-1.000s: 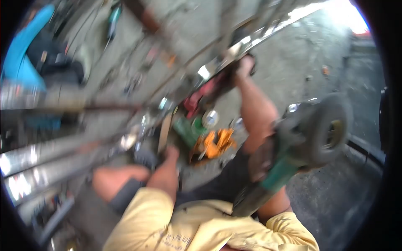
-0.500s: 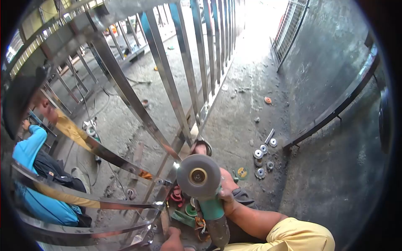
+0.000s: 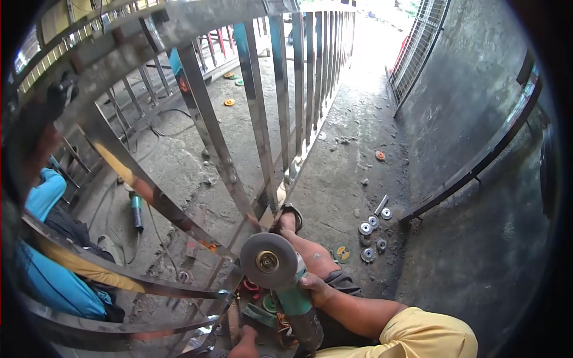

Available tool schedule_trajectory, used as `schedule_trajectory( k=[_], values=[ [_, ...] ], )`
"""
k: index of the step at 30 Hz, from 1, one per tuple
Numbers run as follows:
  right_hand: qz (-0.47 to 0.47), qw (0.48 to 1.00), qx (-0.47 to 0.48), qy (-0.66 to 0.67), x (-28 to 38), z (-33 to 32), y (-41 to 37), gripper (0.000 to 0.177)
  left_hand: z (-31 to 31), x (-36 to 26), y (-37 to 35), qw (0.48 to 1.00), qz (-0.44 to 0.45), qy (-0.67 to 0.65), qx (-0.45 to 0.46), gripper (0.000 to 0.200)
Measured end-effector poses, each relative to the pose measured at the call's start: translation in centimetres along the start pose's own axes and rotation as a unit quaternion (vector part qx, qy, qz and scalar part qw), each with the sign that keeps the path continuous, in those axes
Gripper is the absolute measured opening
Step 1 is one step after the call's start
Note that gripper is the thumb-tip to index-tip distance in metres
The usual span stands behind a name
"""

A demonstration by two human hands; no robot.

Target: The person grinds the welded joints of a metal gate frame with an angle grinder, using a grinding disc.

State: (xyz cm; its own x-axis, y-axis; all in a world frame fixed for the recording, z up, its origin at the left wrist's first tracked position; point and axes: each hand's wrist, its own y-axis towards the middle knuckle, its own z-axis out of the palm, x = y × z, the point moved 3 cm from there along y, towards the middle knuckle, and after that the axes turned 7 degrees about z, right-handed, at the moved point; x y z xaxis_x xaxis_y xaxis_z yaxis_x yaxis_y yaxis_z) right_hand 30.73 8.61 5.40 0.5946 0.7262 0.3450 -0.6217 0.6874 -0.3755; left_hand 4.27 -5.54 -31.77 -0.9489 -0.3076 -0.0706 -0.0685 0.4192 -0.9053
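My right hand (image 3: 316,290), at the end of a yellow sleeve, is closed around the green body of an angle grinder (image 3: 293,301). Its round grey wheel (image 3: 256,275) faces up towards me, the rim close beside a corner of the shiny metal railing (image 3: 224,158). Flat bars curve away to the left of the wheel. My bare leg (image 3: 313,256) stretches out behind the grinder, with a sandalled foot against the bottom rail. At the lower edge part of another bare limb (image 3: 245,345) shows. My left hand is out of sight.
Several metal discs (image 3: 366,228) and a short rod (image 3: 381,204) lie on the concrete floor to the right. A dark wall (image 3: 465,143) with a curved bar (image 3: 477,164) stands beyond. Leftward are a person in blue (image 3: 57,280), another grinder (image 3: 136,210) and cords.
The grinder has moved slightly left and down in view, still in my right hand. My view has shifted, so the upright bars appear farther right and the second grinder shows more fully.
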Motion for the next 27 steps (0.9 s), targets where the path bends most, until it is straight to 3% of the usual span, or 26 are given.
schedule_trajectory(
  k=[4, 7, 10, 12, 16, 19, 21, 23, 26, 27],
  values=[
    [0.007, 0.999, 0.029, -0.017, -0.3, 1.9, 1.9, 0.076, -3.8, -1.2, -0.8, 0.994, 0.108, 0.023, -0.001, 0.035],
    [0.055, 0.989, 0.134, -0.027, -1.6, 2.1, 3.2, 0.072, -8.4, -2.4, -2.9, 0.979, 0.201, 0.036, -0.024, 0.035],
    [0.07, 0.99, 0.094, -0.079, -2.4, 3.4, 2.5, 0.068, -14.3, -3.4, -9.0, 0.965, 0.236, -0.028, -0.115, 0.036],
    [0.091, 0.986, 0.13, -0.054, -4.2, 2.8, 3.0, 0.066, -18.3, -4.3, -16.0, 0.937, 0.237, -0.148, -0.209, 0.037],
    [0.094, 0.987, 0.102, -0.079, -6.9, 3.1, 2.0, 0.077, -23.0, -6.3, -31.1, 0.809, 0.261, -0.421, -0.316, 0.04],
    [0.129, 0.983, 0.127, -0.023, -9.8, 2.7, 1.2, 0.073, -22.1, -6.1, -33.4, 0.714, 0.281, -0.533, -0.356, 0.039],
    [0.17, 0.98, 0.099, -0.023, -11.7, 3.2, 0.2, 0.075, -21.6, -6.5, -34.4, 0.622, 0.317, -0.629, -0.343, 0.037],
    [0.195, 0.976, 0.079, -0.059, -12.9, 3.7, -0.8, 0.077, -21.1, -7.3, -35.5, 0.476, 0.362, -0.755, -0.269, 0.035],
    [0.184, 0.974, 0.031, -0.129, -12.7, 6.0, -3.4, 0.08, -19.5, -7.3, -37.3, 0.427, 0.363, -0.78, -0.279, 0.038],
    [0.195, 0.96, 0.029, -0.197, -13.6, 4.4, -2.7, 0.093, -19.1, -6.7, -36.5, 0.409, 0.358, -0.786, -0.294, 0.039]
  ],
)
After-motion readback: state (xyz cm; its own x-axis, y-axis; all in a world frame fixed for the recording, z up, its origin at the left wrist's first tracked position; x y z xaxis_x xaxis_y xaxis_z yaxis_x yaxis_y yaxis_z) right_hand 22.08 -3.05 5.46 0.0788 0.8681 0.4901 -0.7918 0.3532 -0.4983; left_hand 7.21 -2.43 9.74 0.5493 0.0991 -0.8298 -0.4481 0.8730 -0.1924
